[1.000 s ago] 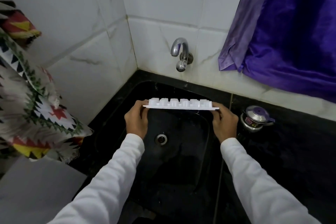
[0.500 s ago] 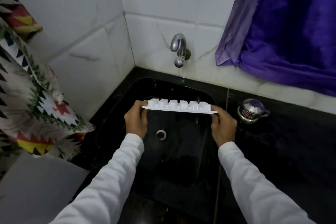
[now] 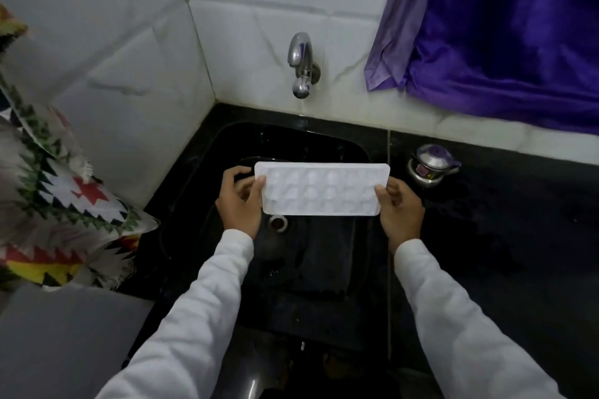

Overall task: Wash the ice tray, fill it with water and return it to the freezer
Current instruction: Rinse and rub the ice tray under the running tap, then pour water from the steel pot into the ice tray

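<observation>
One ice tray (image 3: 321, 189); two hands, left hand (image 3: 238, 209), right hand (image 3: 402, 209); one tap (image 3: 301, 65); one sink (image 3: 324, 256); one kettle (image 3: 429, 165); one curtain (image 3: 502, 42).

This is a home kitchen: a black stone sink (image 3: 308, 142) lies under the grip on the white plastic ice tray (image 3: 321, 189), a chrome tap (image 3: 301, 65) beyond it on white wall tiles (image 3: 246, 52), a steel pot (image 3: 428, 168) to its right.

Ice tray (image 3: 321, 191), gripped at its ends by left hand (image 3: 238, 204) & right hand (image 3: 400, 210), spans mid sink (image 3: 324, 269). Open gap betw. its far edge & the tap (image 3: 301, 65), which juts from far wall (image 3: 252, 42). Left: side wall (image 3: 129, 74) close, patterned cloth (image 3: 64, 204) hangs near-left. Right: small steel pot (image 3: 431, 165) on counter (image 3: 502, 253), just beside right hand; passing room on the counter's near side.
</observation>
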